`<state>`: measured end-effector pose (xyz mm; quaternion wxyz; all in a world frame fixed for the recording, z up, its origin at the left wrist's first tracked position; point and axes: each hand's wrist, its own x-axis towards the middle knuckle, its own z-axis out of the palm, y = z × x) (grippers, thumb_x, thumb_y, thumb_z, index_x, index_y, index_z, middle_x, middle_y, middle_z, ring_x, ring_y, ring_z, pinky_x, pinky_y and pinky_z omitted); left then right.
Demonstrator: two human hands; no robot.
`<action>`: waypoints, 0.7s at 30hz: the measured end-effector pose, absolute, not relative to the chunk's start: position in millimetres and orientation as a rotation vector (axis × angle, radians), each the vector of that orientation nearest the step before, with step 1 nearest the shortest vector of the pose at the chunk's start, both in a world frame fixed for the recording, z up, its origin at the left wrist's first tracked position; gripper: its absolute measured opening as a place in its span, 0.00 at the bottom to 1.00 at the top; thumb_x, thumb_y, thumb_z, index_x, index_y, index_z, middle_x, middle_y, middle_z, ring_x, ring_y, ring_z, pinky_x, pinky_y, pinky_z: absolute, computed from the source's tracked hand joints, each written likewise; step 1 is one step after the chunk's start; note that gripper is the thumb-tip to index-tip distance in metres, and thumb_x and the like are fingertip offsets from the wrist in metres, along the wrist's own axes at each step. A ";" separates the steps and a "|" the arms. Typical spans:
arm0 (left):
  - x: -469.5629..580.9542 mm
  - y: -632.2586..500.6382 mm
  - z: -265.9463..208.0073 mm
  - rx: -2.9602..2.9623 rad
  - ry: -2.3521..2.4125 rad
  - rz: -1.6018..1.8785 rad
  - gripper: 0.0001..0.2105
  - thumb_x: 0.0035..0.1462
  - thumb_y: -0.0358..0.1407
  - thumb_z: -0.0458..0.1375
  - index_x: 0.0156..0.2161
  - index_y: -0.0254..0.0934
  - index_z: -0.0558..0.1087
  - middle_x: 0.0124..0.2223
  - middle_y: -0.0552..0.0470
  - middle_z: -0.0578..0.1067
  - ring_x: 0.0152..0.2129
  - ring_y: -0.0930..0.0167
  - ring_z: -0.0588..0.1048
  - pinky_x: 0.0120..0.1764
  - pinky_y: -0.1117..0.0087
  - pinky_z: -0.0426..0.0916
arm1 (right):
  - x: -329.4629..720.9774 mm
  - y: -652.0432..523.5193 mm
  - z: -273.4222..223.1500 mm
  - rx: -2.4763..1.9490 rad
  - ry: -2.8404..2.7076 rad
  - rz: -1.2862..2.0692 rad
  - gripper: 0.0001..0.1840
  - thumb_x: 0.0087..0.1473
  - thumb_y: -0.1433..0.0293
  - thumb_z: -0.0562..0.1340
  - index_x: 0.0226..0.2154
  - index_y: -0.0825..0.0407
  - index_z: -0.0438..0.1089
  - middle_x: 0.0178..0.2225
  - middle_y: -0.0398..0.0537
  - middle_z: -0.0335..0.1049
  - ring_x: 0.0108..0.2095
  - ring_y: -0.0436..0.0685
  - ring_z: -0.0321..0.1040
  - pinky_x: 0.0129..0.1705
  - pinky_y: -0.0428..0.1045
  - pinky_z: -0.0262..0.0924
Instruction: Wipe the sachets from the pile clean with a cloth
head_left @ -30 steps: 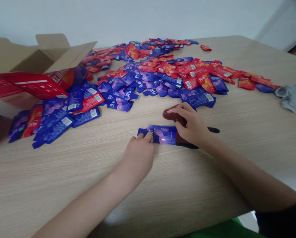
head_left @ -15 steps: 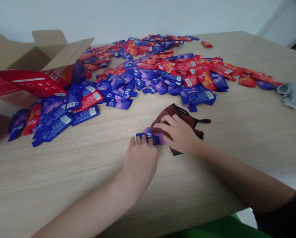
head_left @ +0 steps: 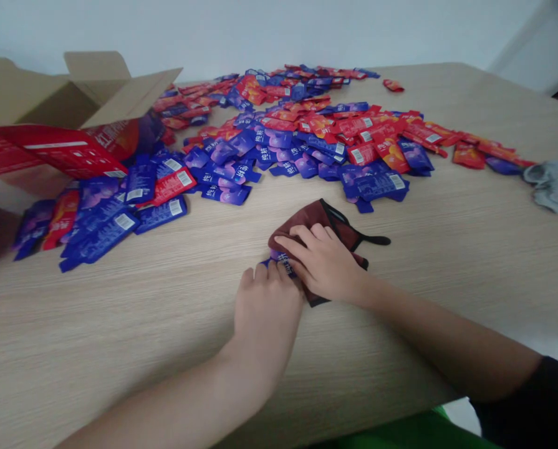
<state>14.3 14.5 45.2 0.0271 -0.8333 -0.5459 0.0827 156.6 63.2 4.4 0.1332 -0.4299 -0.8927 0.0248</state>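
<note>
On the table, a blue-and-purple sachet with white lettering lies partly under a brown cloth face mask with black edging and a black loop. My left hand is closed, its curled fingertips on the sachet's left end. My right hand rests over the mask, fingers bent and gripping the cloth against the table, with the thumb close to the sachet. The sachet's right part is hidden by the mask and my right hand.
Blue and red sachets lie heaped across the table's far half. An open cardboard box stands at the left, with more sachets before it. A grey cloth sits at the right edge, and a wall rises behind.
The mask and my right hand have moved left over the sachet, covering more of it. My left hand has shifted slightly right and closer to my right hand.
</note>
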 end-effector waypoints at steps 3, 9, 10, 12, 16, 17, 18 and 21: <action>5.9 10.3 40.2 -2.491 -1.668 0.251 0.12 0.57 0.31 0.57 0.44 0.28 0.78 0.47 0.36 0.78 0.44 0.53 0.75 0.42 0.54 0.70 | 158.9 66.0 2.0 -1.270 -2.568 0.043 0.25 0.61 0.66 0.51 0.60 0.51 0.61 0.52 0.55 0.63 0.41 0.63 0.55 0.44 0.58 0.53; 10.6 1.7 6.6 -2.374 -1.572 0.085 0.19 0.56 0.32 0.56 0.49 0.17 0.74 0.51 0.26 0.73 0.45 0.51 0.76 0.43 0.54 0.72 | 162.9 62.4 6.2 -1.278 -2.425 0.102 0.23 0.59 0.71 0.52 0.57 0.54 0.65 0.49 0.56 0.64 0.42 0.62 0.56 0.45 0.57 0.55; 12.7 1.3 3.0 -2.358 -1.548 0.063 0.19 0.56 0.31 0.55 0.48 0.17 0.74 0.50 0.26 0.74 0.46 0.51 0.75 0.44 0.54 0.72 | 163.0 61.3 7.6 -1.263 -2.366 0.114 0.23 0.59 0.72 0.51 0.56 0.55 0.65 0.49 0.56 0.64 0.43 0.61 0.56 0.46 0.57 0.55; 16.3 1.4 -0.6 -2.349 -1.501 0.048 0.17 0.55 0.28 0.54 0.47 0.17 0.75 0.49 0.26 0.75 0.47 0.51 0.75 0.46 0.53 0.71 | 161.7 59.1 9.8 -1.235 -2.288 0.124 0.23 0.60 0.74 0.50 0.56 0.56 0.65 0.50 0.56 0.63 0.43 0.61 0.57 0.47 0.56 0.55; 19.8 4.0 2.1 -2.341 -1.507 0.085 0.18 0.56 0.24 0.50 0.49 0.15 0.73 0.48 0.26 0.76 0.46 0.52 0.76 0.47 0.54 0.71 | 154.7 57.6 7.4 -1.178 -2.486 0.139 0.23 0.60 0.71 0.52 0.57 0.51 0.65 0.51 0.53 0.64 0.40 0.60 0.56 0.43 0.57 0.54; 20.1 4.4 3.0 -2.334 -1.517 0.102 0.19 0.56 0.24 0.50 0.50 0.15 0.72 0.48 0.25 0.76 0.46 0.52 0.76 0.47 0.55 0.71 | 153.1 58.0 6.0 -1.180 -2.543 0.142 0.23 0.59 0.71 0.53 0.56 0.50 0.66 0.51 0.53 0.65 0.40 0.61 0.55 0.42 0.57 0.53; 20.1 4.7 3.6 -2.330 -1.526 0.117 0.19 0.57 0.25 0.49 0.51 0.14 0.72 0.48 0.25 0.75 0.46 0.52 0.76 0.47 0.55 0.71 | 152.0 58.8 4.7 -1.188 -2.574 0.144 0.22 0.59 0.70 0.53 0.56 0.49 0.66 0.50 0.52 0.65 0.40 0.61 0.55 0.41 0.57 0.53; 17.8 4.0 2.8 -2.356 -1.535 0.124 0.20 0.58 0.26 0.51 0.53 0.14 0.70 0.51 0.23 0.73 0.49 0.50 0.74 0.48 0.54 0.70 | 151.6 60.7 3.1 -1.212 -2.582 0.167 0.23 0.59 0.69 0.54 0.56 0.48 0.66 0.51 0.52 0.65 0.41 0.61 0.54 0.43 0.57 0.52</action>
